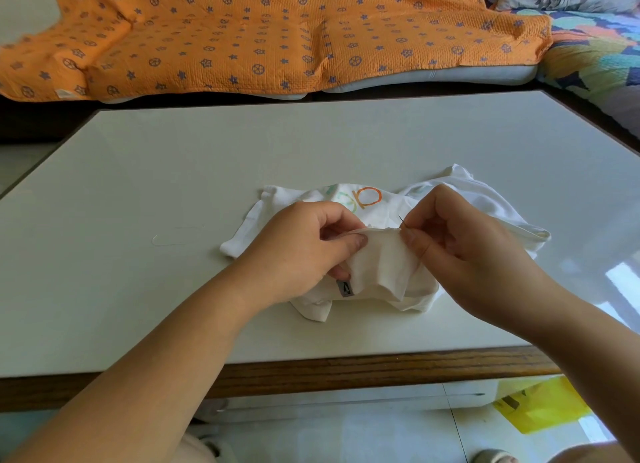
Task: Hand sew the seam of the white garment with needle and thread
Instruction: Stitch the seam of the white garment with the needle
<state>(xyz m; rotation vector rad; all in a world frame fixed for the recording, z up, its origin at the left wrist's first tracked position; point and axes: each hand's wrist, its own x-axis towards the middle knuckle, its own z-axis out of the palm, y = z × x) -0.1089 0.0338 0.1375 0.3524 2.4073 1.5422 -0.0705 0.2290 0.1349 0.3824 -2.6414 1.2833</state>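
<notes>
The white garment (381, 265) lies bunched on the table (173, 171), about midway across its top and nearer its front edge than its back. A fold of the garment's edge is raised off the table between the two hands. The left hand (304, 251) pinches this fold, thumb on top and fingers curled underneath. The right hand (460, 248) is closed on the needle (401, 221), gripping it between thumb and forefinger. The dark tip points up and away just above the fold; any thread running from the needle is too fine to make out. Orange printed letters (367, 197) show on the cloth toward the table's back, and a small grey label (345, 287) shows toward its front. A loose pale thread (166, 239) curls on the table's left half. Beyond the table's far edge an orange quilt (242, 36) with blue stars and wheels is spread. On the floor below the table's front right corner lies a yellow plastic bag (543, 407).
</notes>
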